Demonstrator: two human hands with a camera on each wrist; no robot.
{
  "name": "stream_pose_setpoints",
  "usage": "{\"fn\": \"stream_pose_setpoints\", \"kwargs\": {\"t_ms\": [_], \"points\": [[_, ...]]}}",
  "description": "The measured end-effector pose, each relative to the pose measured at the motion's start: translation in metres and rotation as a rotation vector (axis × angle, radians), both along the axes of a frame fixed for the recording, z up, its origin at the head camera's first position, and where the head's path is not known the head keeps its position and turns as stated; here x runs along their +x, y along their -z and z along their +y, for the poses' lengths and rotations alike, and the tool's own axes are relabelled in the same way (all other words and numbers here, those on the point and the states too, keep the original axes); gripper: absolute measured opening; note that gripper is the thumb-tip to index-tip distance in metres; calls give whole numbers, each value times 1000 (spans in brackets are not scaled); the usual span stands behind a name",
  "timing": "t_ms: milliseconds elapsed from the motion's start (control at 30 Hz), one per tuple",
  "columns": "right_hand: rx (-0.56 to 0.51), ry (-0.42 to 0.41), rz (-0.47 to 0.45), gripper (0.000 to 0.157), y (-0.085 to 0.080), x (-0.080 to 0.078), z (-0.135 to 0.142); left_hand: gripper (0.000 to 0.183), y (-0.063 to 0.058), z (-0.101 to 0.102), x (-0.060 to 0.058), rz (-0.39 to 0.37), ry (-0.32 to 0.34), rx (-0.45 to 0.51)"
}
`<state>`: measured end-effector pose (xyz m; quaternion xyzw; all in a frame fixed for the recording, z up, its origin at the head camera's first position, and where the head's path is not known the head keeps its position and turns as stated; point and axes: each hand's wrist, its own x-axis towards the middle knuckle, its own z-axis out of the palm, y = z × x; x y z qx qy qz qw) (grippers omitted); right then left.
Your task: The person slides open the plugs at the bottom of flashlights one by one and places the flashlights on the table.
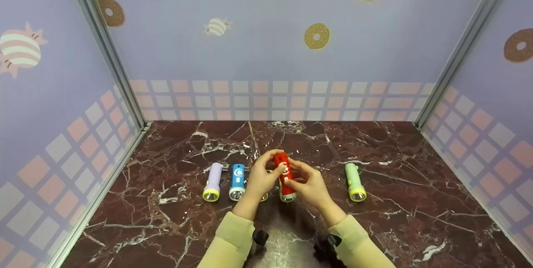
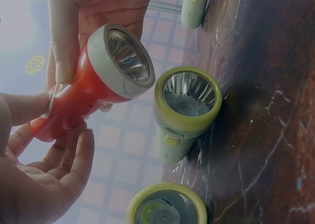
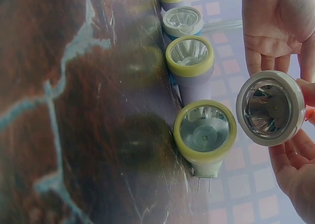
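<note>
Both hands hold a red flashlight with a white head, raised off the tabletop. My left hand grips the tail end from the left, its thumb on the red body. From the other side, my right hand pinches the body with thumb and fingers. The lens faces the wrist cameras, showing the silver reflector. Close beside it in the left wrist view stands a green flashlight with a yellow rim. Another yellow-rimmed flashlight, lavender in the right wrist view, is mostly hidden behind my left hand in the head view.
On the dark red marbled table, a lavender flashlight and a blue flashlight lie left of my hands. A light green flashlight lies to the right. Patterned panels enclose the table's back and sides.
</note>
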<state>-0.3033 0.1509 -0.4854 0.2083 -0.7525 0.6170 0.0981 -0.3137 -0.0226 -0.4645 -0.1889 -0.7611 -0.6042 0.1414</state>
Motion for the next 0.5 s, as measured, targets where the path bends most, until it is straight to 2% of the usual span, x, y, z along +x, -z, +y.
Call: {"fn": "stream_pose_setpoints", "kwargs": {"t_ms": [500], "points": [[-25,0,1,58,0,-1,0,41,-2,2,0,36,6,-28]]}}
